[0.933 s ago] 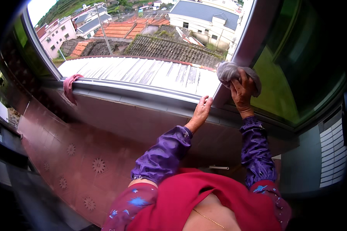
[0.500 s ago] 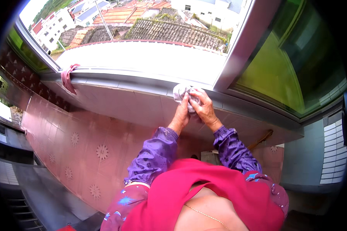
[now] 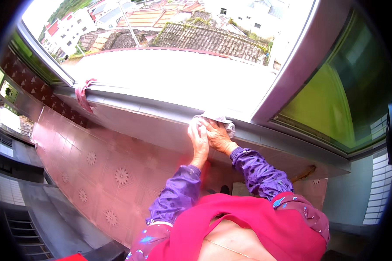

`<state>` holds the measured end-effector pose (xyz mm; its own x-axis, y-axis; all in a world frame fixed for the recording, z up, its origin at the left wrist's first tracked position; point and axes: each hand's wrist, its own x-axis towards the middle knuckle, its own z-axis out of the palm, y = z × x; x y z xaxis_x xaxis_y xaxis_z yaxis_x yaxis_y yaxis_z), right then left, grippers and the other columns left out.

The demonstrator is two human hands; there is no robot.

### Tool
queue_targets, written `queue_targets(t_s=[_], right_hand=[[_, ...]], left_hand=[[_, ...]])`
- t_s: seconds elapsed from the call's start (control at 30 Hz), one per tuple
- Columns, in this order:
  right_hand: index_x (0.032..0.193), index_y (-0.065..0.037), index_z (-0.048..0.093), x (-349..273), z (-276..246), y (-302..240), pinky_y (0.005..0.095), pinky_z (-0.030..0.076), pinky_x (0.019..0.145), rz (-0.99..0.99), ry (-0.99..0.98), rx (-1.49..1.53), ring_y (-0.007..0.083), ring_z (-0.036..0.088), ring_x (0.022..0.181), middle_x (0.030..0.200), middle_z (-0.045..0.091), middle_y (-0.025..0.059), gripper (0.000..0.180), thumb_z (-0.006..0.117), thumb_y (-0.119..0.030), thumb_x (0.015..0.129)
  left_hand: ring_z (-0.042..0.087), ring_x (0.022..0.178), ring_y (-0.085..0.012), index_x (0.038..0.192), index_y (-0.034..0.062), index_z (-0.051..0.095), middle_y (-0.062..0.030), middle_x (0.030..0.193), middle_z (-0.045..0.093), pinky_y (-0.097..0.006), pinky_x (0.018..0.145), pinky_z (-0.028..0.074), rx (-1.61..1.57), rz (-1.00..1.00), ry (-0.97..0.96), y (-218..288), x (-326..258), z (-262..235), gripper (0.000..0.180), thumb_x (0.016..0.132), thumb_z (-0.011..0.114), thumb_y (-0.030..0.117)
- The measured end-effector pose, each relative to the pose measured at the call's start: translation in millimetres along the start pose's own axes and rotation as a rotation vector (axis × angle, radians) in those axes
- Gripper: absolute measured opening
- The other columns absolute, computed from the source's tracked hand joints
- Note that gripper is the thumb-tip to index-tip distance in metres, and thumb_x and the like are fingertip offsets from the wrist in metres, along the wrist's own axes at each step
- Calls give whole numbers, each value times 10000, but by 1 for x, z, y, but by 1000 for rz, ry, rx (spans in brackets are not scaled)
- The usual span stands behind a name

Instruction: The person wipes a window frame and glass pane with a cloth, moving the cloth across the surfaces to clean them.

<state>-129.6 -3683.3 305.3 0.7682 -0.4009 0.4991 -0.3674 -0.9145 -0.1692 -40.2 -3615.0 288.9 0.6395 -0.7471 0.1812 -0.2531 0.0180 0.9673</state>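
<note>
A pale, crumpled cloth (image 3: 229,127) lies bunched at the edge of the tiled window sill (image 3: 161,111). My right hand (image 3: 217,136) is laid over it, its fingers curled onto the fabric. Close beside it on the left, my left hand (image 3: 199,143) grips the cloth's near left side with fingers upright and pressed together. Both hands touch each other at the cloth, which hides part of the fingertips. Purple sleeve covers reach to both wrists.
A pink cloth (image 3: 83,96) hangs over the sill at the left. The window frame (image 3: 287,65) and green-tinted glass (image 3: 322,104) rise on the right. Below the sill, a wooden stick (image 3: 304,173) leans near the patterned tile floor (image 3: 122,175). Rooftops (image 3: 209,39) lie outside.
The bunched cloth has been spread wider and brought down onto the sill edge. My right hand has turned over on top of it, and my left hand has shifted to its left side.
</note>
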Motion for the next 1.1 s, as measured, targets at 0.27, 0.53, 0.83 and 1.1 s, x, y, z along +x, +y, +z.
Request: queue_targets(t_s=[0.27,0.53,0.83,1.1], right_hand=[[951,-39,607,-103,-101,18,398,432,902,155,36,306,308,552,1060,1061,601,118,191,639,-46,763],[980,-16,653,-297,-151,-49,349,485,745,954,-836,992,199,632,781,864,688,121,263,632,-239,844],[898,-17,599,-287,-174,-99,438,481,722,721,-540,500,384,604,832,848,620,178,143,524,-114,824],[1026,-76,574,-291,-159,-132,418,494,757,862,-532,516,331,606,910,1127,515,107,224,546,-222,859]], left_hand=[[255,1281,-433,1394,99,321,-301,1366,174,-473,1059,267,219,161,-27,-7,6,6,816,782,694,489],[311,1251,-466,1413,125,276,-302,1370,187,-503,1005,343,496,122,-100,9,7,3,910,696,778,371],[333,1239,-460,1421,92,228,-289,1387,204,-547,954,359,531,127,-42,15,1,5,909,737,735,411],[296,1256,-501,1454,110,167,-341,1406,164,-562,989,312,516,115,-84,11,-5,-10,908,784,680,443]])
